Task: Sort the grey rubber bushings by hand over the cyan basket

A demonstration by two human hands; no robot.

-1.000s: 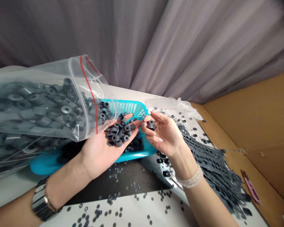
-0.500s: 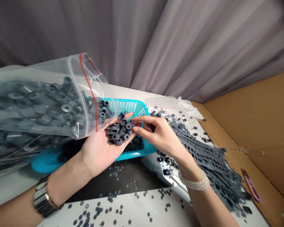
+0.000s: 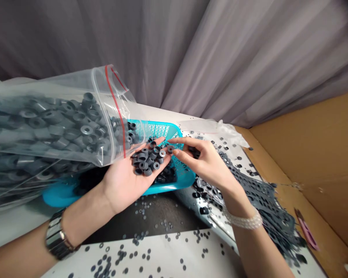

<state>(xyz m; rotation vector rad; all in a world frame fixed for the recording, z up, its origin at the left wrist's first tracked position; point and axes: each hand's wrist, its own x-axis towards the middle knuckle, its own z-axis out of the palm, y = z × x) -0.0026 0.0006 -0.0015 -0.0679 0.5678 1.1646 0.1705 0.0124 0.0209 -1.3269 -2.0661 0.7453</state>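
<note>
My left hand (image 3: pixel 130 177) is palm up, slightly cupped, bearing a pile of small grey rubber bushings (image 3: pixel 149 156). Over its fingertips, the thumb and index finger of my right hand (image 3: pixel 200 158) close on one grey bushing (image 3: pixel 170 149); its other fingers are curled. Beneath both hands stands a turquoise plastic basket (image 3: pixel 188 181) with more dark pieces in it. A clear zip bag (image 3: pixel 101 112), full of similar bushings, lies at the left with its mouth over the basket and partly over my left fingers.
Perforated grey rubber sheets (image 3: pixel 255 189) lie on the right. Small dark discs (image 3: pixel 121 255) are scattered over the white table and a black mat (image 3: pixel 174 216). A pink-handled tool (image 3: pixel 307 229) rests by the cardboard wall (image 3: pixel 313 143). Crumpled plastic (image 3: pixel 232 133) lies behind, before a grey curtain (image 3: pixel 174 50).
My right hand has drawn a little to the right, with one bushing at its fingertips. The left hand still bears the pile. The whole view has shifted slightly.
</note>
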